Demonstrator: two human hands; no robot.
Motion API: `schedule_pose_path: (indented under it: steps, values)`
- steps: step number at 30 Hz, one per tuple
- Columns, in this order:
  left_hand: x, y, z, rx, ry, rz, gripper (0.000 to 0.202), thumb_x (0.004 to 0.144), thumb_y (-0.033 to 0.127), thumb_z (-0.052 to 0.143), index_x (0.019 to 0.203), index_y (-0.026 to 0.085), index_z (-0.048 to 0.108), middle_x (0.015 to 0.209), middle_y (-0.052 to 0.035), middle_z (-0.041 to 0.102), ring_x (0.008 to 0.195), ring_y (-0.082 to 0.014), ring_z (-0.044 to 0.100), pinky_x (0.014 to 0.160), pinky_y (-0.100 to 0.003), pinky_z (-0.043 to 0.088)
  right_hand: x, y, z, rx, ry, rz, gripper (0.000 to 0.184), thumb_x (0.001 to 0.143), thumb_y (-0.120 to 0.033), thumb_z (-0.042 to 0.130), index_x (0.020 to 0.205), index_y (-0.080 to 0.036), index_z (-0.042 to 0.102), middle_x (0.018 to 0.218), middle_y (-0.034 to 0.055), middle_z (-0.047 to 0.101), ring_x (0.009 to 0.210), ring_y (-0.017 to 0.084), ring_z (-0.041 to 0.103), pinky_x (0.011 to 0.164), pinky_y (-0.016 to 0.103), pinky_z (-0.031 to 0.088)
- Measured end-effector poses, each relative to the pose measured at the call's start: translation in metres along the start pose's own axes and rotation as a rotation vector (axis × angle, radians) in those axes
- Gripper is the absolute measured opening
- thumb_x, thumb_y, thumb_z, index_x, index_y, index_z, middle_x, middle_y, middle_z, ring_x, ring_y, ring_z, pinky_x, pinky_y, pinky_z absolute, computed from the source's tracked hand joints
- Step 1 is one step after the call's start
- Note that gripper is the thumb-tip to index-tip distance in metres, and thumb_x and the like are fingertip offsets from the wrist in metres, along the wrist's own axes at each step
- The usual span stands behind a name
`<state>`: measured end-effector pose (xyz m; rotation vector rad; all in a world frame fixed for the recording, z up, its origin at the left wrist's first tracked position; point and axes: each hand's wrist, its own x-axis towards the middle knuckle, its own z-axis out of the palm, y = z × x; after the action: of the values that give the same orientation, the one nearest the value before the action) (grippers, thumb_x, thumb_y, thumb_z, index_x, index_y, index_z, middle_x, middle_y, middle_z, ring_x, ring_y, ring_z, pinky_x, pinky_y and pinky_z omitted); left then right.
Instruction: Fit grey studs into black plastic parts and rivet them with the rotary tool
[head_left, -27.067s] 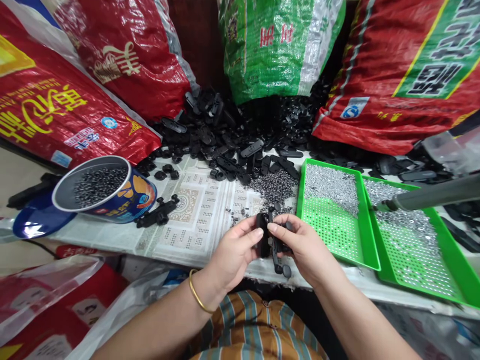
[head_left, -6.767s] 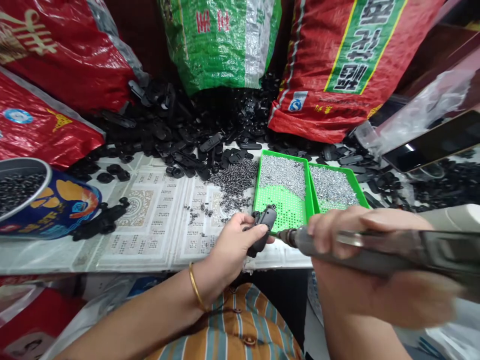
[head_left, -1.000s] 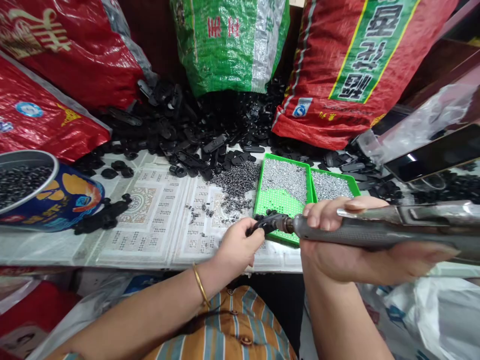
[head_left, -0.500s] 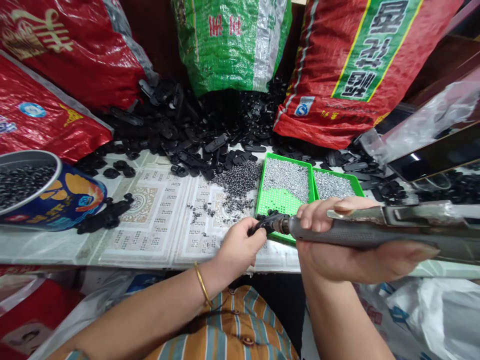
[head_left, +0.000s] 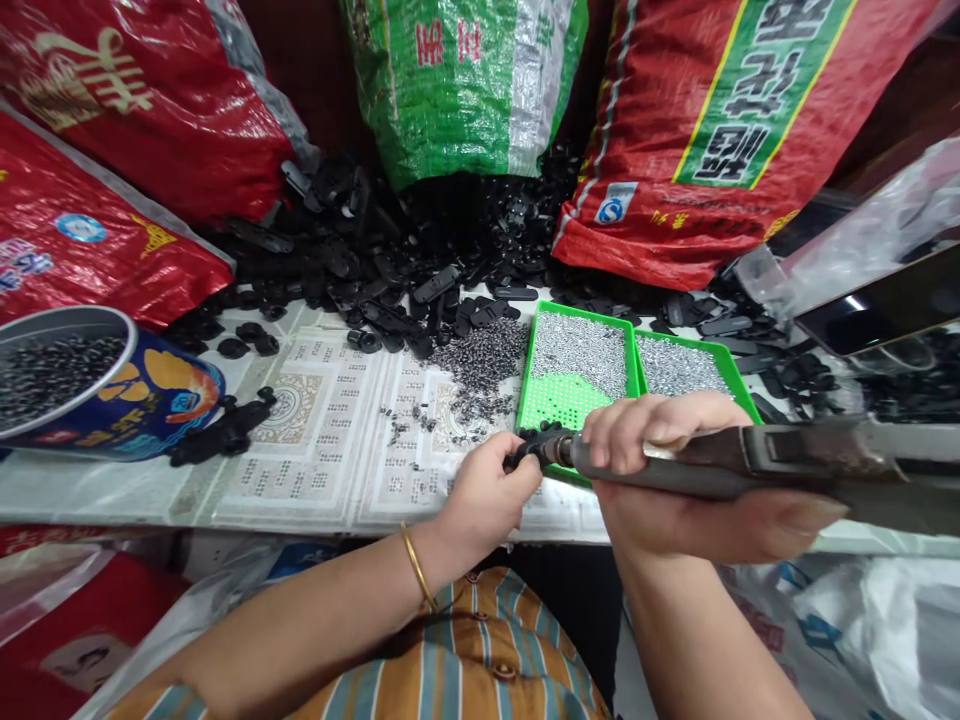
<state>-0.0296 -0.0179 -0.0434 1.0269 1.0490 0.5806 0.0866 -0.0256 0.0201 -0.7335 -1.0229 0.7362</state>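
Observation:
My left hand (head_left: 484, 500) is closed around a small black plastic part (head_left: 529, 446) at the table's front edge. My right hand (head_left: 675, 480) grips a long grey power screwdriver (head_left: 757, 468), held level, with its tip pressed against that part. Just behind the hands stand two green perforated trays (head_left: 634, 352) with silver screws piled at their far ends. A loose heap of small dark screws (head_left: 480, 362) lies left of the trays on the newspaper.
A big pile of black plastic parts (head_left: 420, 250) fills the back of the table under red and green woven sacks (head_left: 465, 80). A tin of small black pieces (head_left: 90, 385) lies tilted at the left. A clear bag and a dark phone (head_left: 877, 300) are at the right.
Both hands and the screwdriver have stayed together on the part; the view has shifted slightly, so they sit a little lower and further left in the picture.

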Motion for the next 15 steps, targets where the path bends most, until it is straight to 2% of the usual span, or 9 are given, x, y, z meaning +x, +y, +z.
schedule_pose_path:
  steps: [6, 10, 12, 15]
  values:
    - [0.001, 0.003, -0.002, 0.046, -0.005, 0.004, 0.013, 0.077, 0.031, 0.047, 0.071, 0.020, 0.043, 0.040, 0.0095, 0.037, 0.031, -0.0076, 0.036, 0.032, -0.017, 0.027, 0.000, 0.007, 0.005, 0.047, -0.004, -0.043, 0.040, 0.068, -0.060, 0.053, 0.067, -0.020, 0.054, 0.045, -0.0042, 0.044, 0.038, 0.012, 0.046, 0.040, 0.027, 0.037]
    - [0.001, 0.004, -0.007, 0.109, -0.042, -0.001, 0.014, 0.077, 0.032, 0.046, 0.071, 0.020, 0.043, 0.039, 0.0087, 0.038, 0.032, -0.0091, 0.038, 0.035, -0.019, 0.031, 0.008, -0.015, 0.003, -0.007, 0.089, -0.067, 0.040, 0.074, -0.060, 0.045, 0.071, -0.022, 0.054, 0.045, -0.0044, 0.042, 0.037, 0.012, 0.044, 0.038, 0.026, 0.036]
    - [0.001, 0.002, -0.009, 0.103, -0.058, -0.001, 0.015, 0.077, 0.033, 0.046, 0.071, 0.020, 0.043, 0.040, 0.0084, 0.037, 0.033, -0.0095, 0.039, 0.036, -0.019, 0.033, 0.010, -0.030, -0.008, -0.103, 0.157, -0.133, 0.041, 0.076, -0.060, 0.042, 0.069, -0.022, 0.055, 0.044, -0.0038, 0.042, 0.037, 0.012, 0.044, 0.038, 0.027, 0.036]
    - [0.001, -0.001, -0.010, -0.015, -0.080, -0.012, 0.015, 0.077, 0.033, 0.048, 0.072, 0.020, 0.043, 0.045, 0.0085, 0.036, 0.036, -0.0078, 0.037, 0.040, -0.020, 0.036, 0.005, -0.039, -0.037, -0.285, 0.316, -0.280, 0.042, 0.076, -0.059, 0.042, 0.070, -0.020, 0.055, 0.048, -0.0028, 0.044, 0.038, 0.012, 0.045, 0.038, 0.028, 0.037]
